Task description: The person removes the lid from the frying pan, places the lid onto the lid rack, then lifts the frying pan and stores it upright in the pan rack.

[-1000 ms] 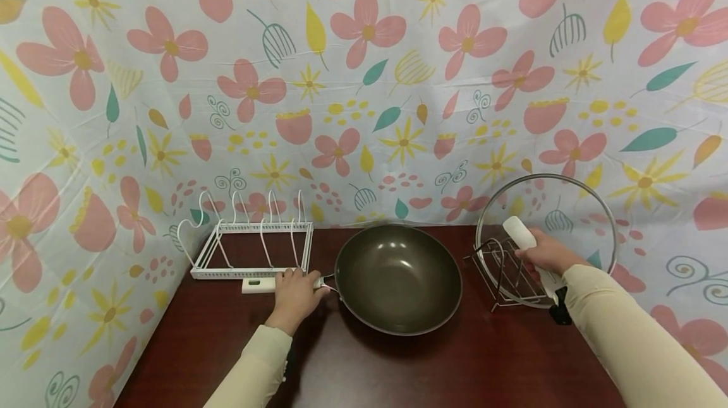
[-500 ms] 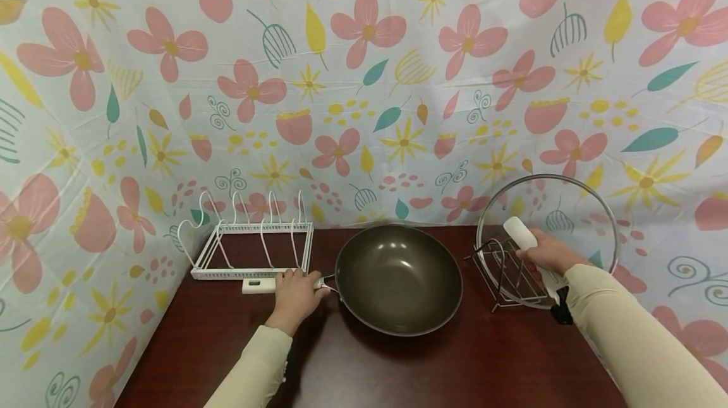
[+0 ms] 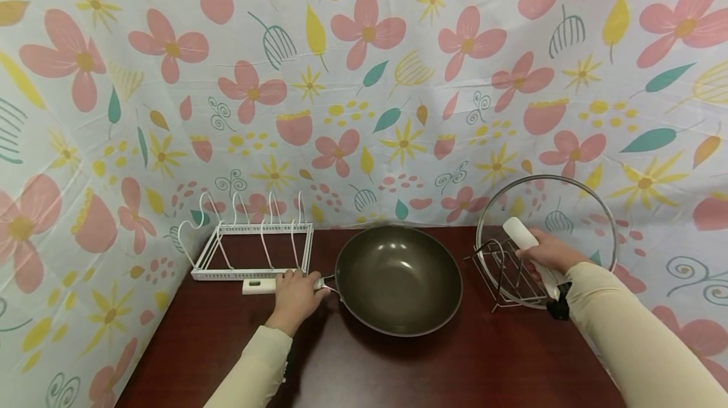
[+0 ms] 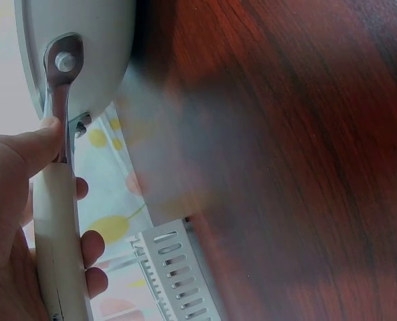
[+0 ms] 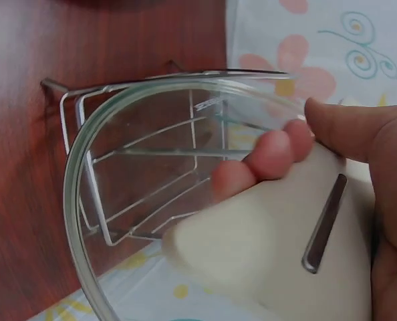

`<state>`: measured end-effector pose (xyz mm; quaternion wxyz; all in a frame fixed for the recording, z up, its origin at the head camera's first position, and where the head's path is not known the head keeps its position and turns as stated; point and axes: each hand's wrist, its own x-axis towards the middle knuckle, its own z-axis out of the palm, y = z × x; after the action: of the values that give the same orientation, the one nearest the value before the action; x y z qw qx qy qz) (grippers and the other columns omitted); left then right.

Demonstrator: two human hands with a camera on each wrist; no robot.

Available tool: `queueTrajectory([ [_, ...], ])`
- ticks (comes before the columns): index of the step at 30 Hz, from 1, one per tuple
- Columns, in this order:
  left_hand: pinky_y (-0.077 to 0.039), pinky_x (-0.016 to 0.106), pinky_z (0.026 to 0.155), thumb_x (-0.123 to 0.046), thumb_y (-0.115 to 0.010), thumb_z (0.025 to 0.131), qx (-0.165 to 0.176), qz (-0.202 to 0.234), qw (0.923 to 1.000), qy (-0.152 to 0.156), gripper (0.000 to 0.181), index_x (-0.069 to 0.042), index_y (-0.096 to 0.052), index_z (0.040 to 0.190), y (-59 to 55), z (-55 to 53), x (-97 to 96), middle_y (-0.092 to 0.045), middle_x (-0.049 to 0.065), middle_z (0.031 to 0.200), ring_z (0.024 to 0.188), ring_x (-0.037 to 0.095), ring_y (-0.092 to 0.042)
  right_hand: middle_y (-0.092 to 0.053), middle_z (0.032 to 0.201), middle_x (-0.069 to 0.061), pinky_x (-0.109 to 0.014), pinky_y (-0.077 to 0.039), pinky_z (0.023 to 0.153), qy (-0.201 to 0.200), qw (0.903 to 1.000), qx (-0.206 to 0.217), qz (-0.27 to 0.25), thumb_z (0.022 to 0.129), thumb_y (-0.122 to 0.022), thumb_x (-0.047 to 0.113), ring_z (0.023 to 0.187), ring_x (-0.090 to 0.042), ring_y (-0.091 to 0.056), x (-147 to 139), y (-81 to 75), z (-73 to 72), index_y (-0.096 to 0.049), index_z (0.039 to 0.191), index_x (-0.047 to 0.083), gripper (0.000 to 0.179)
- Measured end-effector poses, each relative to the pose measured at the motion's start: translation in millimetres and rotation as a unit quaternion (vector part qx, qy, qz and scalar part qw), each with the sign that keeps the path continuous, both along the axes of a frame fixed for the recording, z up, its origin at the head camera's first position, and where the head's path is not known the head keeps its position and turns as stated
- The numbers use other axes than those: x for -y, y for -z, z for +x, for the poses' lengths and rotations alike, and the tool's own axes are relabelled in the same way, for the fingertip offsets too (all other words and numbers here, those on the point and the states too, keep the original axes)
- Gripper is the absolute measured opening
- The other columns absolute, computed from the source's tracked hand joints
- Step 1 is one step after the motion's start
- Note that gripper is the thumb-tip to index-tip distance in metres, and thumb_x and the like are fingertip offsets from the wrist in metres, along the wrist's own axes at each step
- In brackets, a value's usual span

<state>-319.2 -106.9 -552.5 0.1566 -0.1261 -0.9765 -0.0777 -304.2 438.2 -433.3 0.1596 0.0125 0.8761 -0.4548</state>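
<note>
Brown bench [image 3: 387, 373], roomy toward the bottom edge, bears two racks [image 3: 250, 274] [image 3: 500, 278]. Left hand [image 3: 297, 296] grips one pan [image 3: 399, 282]; right hand [image 3: 550, 252], one lid [image 3: 543, 206].

We see a dark olive-brown inside on the pan [image 3: 399, 280] and a pale grey-white outside. Its handle [image 4: 54, 221] is cream, with a silvery metal neck. The lid [image 3: 569, 225] is clear glass with a greyish rim, and the lid knob [image 5: 252, 247] is cream with a dark, silver-edged strip. We find the slotted rack [image 3: 239, 274] white, the wire stand [image 5: 97, 190] silvery. The bench [image 3: 398, 370] is reddish brown with darker wood grain. Around us, the white cloth [image 3: 364, 111] carries pink flowers and hearts, yellow starry blooms, teal leaves and curls.
</note>
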Motion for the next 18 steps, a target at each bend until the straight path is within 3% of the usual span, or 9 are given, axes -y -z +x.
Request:
queueTrajectory([
  [6,-0.028,0.049,0.073,-0.059,-0.063,0.074,-0.004,-0.006,1.0,-0.002,0.043,-0.022,-0.062,0.097,5.6,-2.7,0.8,-0.056,0.011,0.084,0.084,0.034,-0.048,-0.054,0.073,-0.023,-0.052,-0.048,0.056,-0.007,0.9965,0.042,-0.072,0.095,-0.05,0.021,0.056,-0.029,-0.057,-2.5,-2.3,-0.9,-0.008,0.135,0.004,0.061],
  [18,-0.028,0.048,0.072,-0.058,-0.064,0.075,-0.002,-0.006,1.0,0.004,0.043,-0.02,-0.062,0.095,2.5,0.5,0.7,-0.056,0.011,0.085,0.085,0.034,-0.048,-0.048,0.089,-0.031,-0.051,-0.049,0.061,0.011,0.9966,0.049,-0.064,0.097,-0.041,0.011,0.064,-0.035,-0.058,-2.5,-10.6,5.1,-0.003,0.142,0.002,0.06],
])
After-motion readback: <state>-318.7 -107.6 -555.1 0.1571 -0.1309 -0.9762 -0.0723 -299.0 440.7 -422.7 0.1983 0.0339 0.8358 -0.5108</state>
